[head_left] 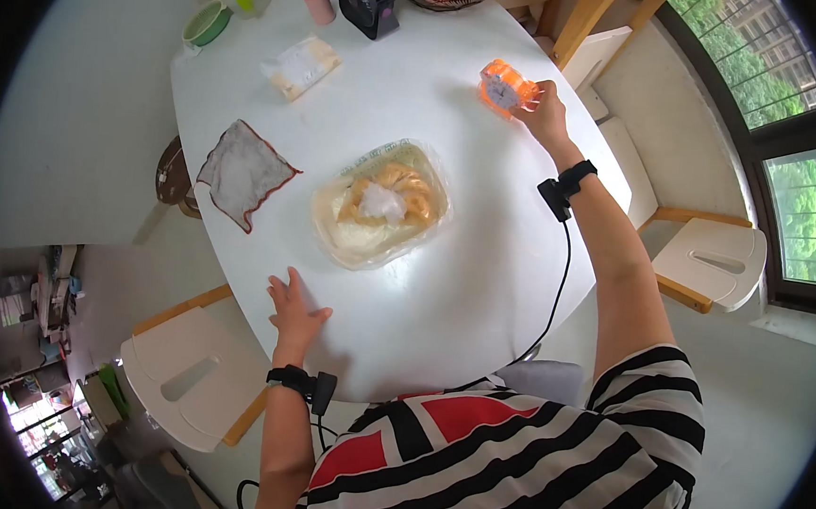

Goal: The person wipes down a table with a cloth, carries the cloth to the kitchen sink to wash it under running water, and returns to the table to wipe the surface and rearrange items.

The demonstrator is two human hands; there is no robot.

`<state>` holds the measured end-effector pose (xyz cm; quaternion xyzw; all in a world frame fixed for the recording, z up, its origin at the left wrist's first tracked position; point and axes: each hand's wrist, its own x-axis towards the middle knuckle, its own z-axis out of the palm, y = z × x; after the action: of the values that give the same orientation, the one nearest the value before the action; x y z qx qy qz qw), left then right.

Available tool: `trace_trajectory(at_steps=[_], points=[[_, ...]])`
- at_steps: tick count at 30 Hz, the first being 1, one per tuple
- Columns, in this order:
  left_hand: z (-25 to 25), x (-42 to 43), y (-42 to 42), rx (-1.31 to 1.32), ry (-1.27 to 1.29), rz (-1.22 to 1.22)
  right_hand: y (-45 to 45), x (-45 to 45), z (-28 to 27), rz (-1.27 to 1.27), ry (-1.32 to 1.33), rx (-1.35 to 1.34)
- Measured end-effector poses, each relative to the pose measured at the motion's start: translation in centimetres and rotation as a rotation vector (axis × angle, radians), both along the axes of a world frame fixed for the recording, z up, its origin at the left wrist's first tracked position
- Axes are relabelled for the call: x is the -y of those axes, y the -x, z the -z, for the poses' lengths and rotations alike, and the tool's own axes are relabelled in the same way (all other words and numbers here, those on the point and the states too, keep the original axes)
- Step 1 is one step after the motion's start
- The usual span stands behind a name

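So the step in hand looks like handling the orange packet (501,88), far right on the surface (481,288); right hand (543,113) has it pinched at the edge. Left hand (296,319) is empty, fingers spread. I'd guess the next move calls for a steady pinch. Plastic tub (328,221) mid-surface holds golden bread-like stuff (419,195) plus a whitish wad (382,204).

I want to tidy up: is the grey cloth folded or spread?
Spread: the grey cloth lies wide and flat on the table, corners apart.
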<state>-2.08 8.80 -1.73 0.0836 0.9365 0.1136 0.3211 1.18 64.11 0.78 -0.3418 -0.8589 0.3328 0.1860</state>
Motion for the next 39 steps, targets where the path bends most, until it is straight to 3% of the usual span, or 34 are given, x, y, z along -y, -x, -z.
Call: trace_trajectory(at_steps=[3, 5, 7, 9, 12, 14, 16, 19, 22, 23, 25, 27, 28, 30, 33, 39], points=[[0.2, 0.4, 0.2, -0.018, -0.015, 0.005, -0.3, 1.0, -0.1, -0.005, 0.119, 0.016], [0.2, 0.3, 0.4, -0.021, -0.039, 0.011, -0.8, 1.8, 0.3, 0.028, -0.305, -0.011], [0.4, 0.6, 0.7, -0.036, -0.044, 0.006, -1.0, 6.2, -2.0, 0.021, -0.257, -0.017], [1.0, 1.8, 0.5, -0.037, -0.045, -0.01, -1.7, 13.3, -3.7, -0.317, -0.402, -0.278], [1.7, 3.1, 1.0, -0.069, -0.032, 0.011, -3.0, 25.3, -4.6, -0.559, -0.278, -0.215], [2.0, 3.8, 0.8, -0.054, -0.007, 0.019, -2.7, 29.1, -4.3, -0.626, -0.233, -0.239], [2.0, 4.5, 0.6, -0.05, 0.024, 0.018, -1.8, 31.5, -3.6, -0.664, -0.229, -0.096], [1.3, 5.4, 0.3, -0.067, 0.026, 0.026, -0.1, 32.6, -1.5, -0.647, -0.124, 0.0], [-1.1, 6.2, 2.4, 0.08, -0.035, -0.031, -0.7, 34.6, -2.5, -0.619, -0.271, -0.067], [0.5, 7.7, 4.1, 0.074, -0.037, -0.048, -1.1, 35.5, -3.2, -0.586, -0.358, -0.138], [5.1, 10.6, 7.9, -0.286, -0.531, -0.134, -2.5, 37.4, -3.4, -0.675, -0.324, -0.13], [5.7, 9.6, 11.6, -0.536, -0.593, -0.098, -3.8, 39.1, -2.7, -0.911, -0.355, -0.06], [5.4, 9.3, 13.0, -0.538, -0.599, -0.103, -3.7, 39.7, -2.3, -0.916, -0.363, -0.059], [5.2, 7.7, 15.3, -0.707, -0.252, 0.015, -3.6, 40.1, -1.4, -0.874, -0.388, 0.0], [9.5, 9.4, 18.2, -0.672, -0.186, 0.069, -4.5, 38.7, 2.9, -0.897, -0.382, -0.031], [9.5, 8.6, 19.1, -0.696, -0.329, 0.227, -6.9, 33.2, 2.0, -0.815, -0.47, 0.049]])
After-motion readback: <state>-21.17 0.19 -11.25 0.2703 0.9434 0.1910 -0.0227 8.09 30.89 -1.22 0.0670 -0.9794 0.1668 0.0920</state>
